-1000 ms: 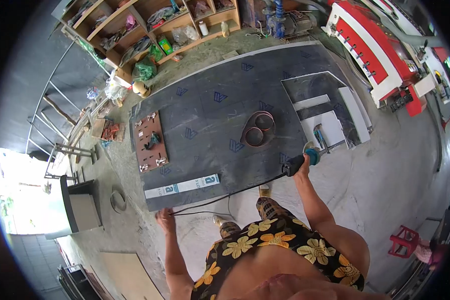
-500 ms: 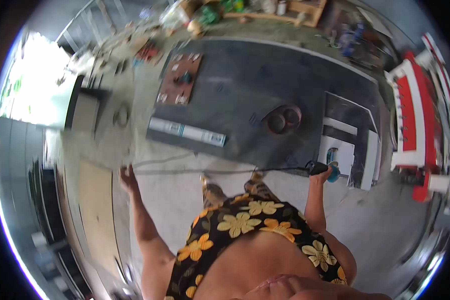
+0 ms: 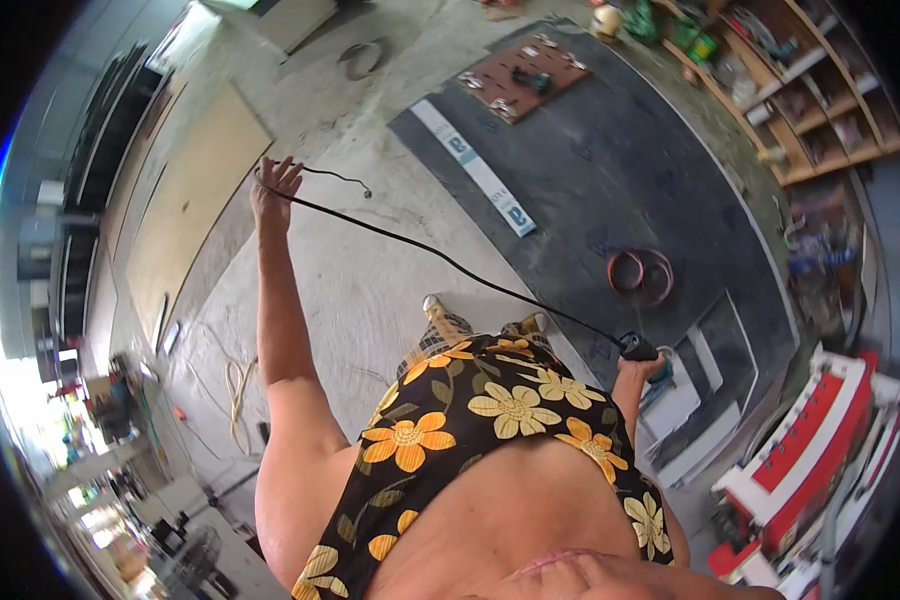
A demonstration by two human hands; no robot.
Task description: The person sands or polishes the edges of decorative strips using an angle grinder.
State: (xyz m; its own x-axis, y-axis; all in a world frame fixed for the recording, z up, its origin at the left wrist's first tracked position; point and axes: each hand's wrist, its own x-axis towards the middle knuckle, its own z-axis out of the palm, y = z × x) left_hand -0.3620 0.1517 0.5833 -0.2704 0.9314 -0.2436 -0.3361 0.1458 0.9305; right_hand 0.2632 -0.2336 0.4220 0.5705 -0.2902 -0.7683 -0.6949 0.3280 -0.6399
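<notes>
1. Beside the near edge of the dark panel (image 3: 580, 170), a corded power tool (image 3: 638, 346) with a black body and a teal head is grasped in the right hand (image 3: 633, 372). The fingers are wrapped around the body, and the head is turned toward the pale cut pieces (image 3: 673, 402).

2. Out to the other side, the black cable (image 3: 420, 243) is carried at the left hand (image 3: 270, 205), whose fingers are partly spread. How firmly it is gripped cannot be told. A short length is left dangling past the hand, with what seems to be a plug (image 3: 368, 193) at its tip.

3. Between the hands, the cable is stretched in a shallow curve above the concrete floor (image 3: 340, 290). The step in hand is judged to be the handling of the cord while the tool is carried.

4. On the panel, a white and blue strip (image 3: 475, 168), a brown board (image 3: 510, 95) and reddish-brown bands (image 3: 611, 272) are seen, apart from both hands.

5. For the next move, a secure hold on the tool and a cable kept clear of the feet and the bands are judged to be needed.
</notes>
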